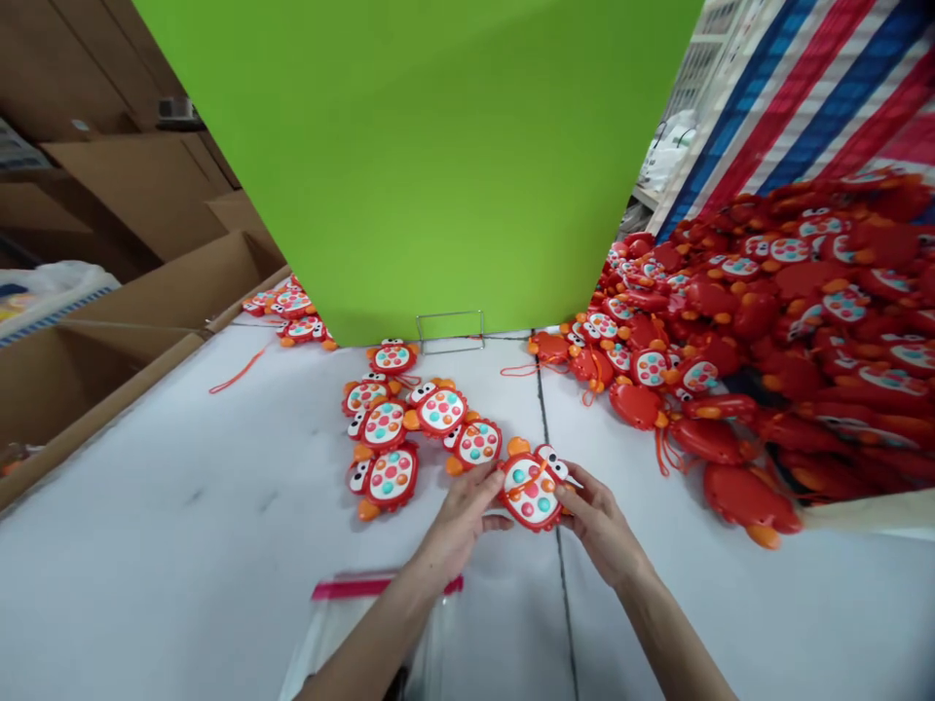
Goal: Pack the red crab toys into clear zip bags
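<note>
Between my two hands, just above the white table, is a red crab toy (532, 492) with a white face, coloured round buttons, googly eyes and an orange cord across its front. My left hand (467, 511) grips its left edge, thumb on top. On the right edge, my right hand (595, 511) holds it with thumb and fingers. Several more crab toys (392, 476) lie face up in a cluster just left of my hands. Under my left forearm lies a clear zip bag (328, 633) with a pink slider strip (351, 588).
A big pile of crab toys (796, 292) fills the right side, against a striped sheet (789, 97). A tall green board (438, 166) stands ahead, with a wire stand (450, 332) at its foot. Cardboard boxes (197, 292) are at left. A loose red cord (238, 372) lies on the table (146, 545).
</note>
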{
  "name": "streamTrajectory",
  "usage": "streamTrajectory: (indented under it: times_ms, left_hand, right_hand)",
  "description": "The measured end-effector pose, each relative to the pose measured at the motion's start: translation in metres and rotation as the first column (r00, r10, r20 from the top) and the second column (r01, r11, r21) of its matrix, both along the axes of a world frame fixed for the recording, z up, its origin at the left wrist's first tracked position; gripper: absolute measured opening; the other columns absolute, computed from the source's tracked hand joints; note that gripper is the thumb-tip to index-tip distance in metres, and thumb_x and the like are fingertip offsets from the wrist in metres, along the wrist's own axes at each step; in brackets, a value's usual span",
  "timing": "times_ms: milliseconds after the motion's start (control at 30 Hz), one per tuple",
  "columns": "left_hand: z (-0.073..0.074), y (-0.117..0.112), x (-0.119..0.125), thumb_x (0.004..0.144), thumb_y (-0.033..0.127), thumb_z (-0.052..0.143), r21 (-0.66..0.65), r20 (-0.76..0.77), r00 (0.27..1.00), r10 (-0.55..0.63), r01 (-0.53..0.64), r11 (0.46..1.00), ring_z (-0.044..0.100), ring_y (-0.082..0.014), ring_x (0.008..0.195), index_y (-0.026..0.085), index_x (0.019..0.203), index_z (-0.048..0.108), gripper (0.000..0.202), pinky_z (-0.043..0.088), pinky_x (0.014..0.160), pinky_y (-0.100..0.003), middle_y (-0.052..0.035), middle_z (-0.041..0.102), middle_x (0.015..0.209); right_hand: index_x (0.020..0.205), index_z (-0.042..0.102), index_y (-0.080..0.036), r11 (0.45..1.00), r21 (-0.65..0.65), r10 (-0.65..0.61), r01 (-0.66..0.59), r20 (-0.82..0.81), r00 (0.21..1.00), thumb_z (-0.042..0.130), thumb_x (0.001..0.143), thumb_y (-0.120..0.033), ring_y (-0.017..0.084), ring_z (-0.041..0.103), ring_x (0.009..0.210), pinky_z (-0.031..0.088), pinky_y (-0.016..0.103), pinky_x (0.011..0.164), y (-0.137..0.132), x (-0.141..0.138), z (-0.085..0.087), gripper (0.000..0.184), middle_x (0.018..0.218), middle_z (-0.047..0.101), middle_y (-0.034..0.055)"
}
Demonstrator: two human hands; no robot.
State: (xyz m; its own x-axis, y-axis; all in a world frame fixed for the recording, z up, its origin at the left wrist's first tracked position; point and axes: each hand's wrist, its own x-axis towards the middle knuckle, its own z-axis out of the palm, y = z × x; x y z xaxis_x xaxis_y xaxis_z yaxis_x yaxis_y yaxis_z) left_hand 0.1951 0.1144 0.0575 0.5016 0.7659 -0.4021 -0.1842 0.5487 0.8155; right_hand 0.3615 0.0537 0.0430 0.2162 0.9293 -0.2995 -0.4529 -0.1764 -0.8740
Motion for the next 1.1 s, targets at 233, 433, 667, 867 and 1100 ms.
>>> streamTrajectory:
  times_ms: [233,433,667,867,1100]
  left_hand:
    - [0.002,-0.014,-0.003,0.063,0.031,0.073,0.096,-0.066,0.998,0.004,0.002,0.995,0.062,-0.0193,0.078,0.015,0.105,0.059,0.048,0.05,0.062,-0.027,-0.0084,0.066,0.094]
    - [0.005,-0.027,-0.007,0.069,0.033,0.069,0.141,-0.091,0.996,-0.019,0.032,0.99,0.061,-0.0189,0.079,0.016,0.107,0.057,0.043,0.051,0.066,-0.029,-0.008,0.064,0.097]
    - [0.011,-0.031,-0.014,0.073,0.024,0.061,0.381,-0.283,0.959,-0.028,0.139,0.914,0.057,-0.0176,0.075,0.015,0.1,0.058,0.029,0.046,0.064,-0.025,-0.0055,0.064,0.088]
    - [0.016,-0.039,-0.013,0.073,0.017,0.055,0.472,-0.437,0.898,-0.04,0.267,0.84,0.057,-0.0182,0.079,0.019,0.109,0.055,0.036,0.043,0.068,-0.024,-0.004,0.063,0.092]
    - [0.023,-0.045,-0.016,0.074,0.017,0.056,0.471,-0.491,0.87,-0.05,0.314,0.824,0.056,-0.0171,0.073,0.017,0.107,0.056,0.033,0.042,0.064,-0.023,-0.0024,0.063,0.082]
  right_hand:
    - [0.1,0.061,-0.018,0.999,0.029,-0.031,0.033,-0.062,0.998,0.071,0.067,-0.036,0.021,0.062,0.083,0.05,0.037,0.075,-0.012,-0.026,0.006,0.038,0.093,0.068,0.0054]
    - [0.087,0.065,-0.018,0.991,0.029,-0.129,0.131,-0.042,0.991,0.071,0.068,-0.034,0.02,0.062,0.078,0.05,0.033,0.072,-0.025,-0.037,-0.005,0.026,0.084,0.068,0.0043]
    - [0.11,0.057,-0.021,0.999,0.046,-0.007,0.007,-0.015,1.0,0.069,0.07,-0.037,0.025,0.057,0.099,0.047,0.039,0.083,-0.032,-0.032,0.005,0.044,0.109,0.063,0.0076]
    - [0.104,0.06,-0.021,0.997,0.066,0.0,-0.029,0.403,0.915,0.072,0.065,-0.034,0.022,0.06,0.085,0.048,0.033,0.076,-0.017,-0.025,0.006,0.043,0.095,0.066,0.0041]
    - [0.086,0.054,-0.02,0.996,0.034,0.061,-0.082,0.402,0.914,0.066,0.07,-0.034,0.011,0.049,0.053,0.041,0.022,0.049,-0.017,-0.034,0.008,0.025,0.061,0.055,-0.0047]
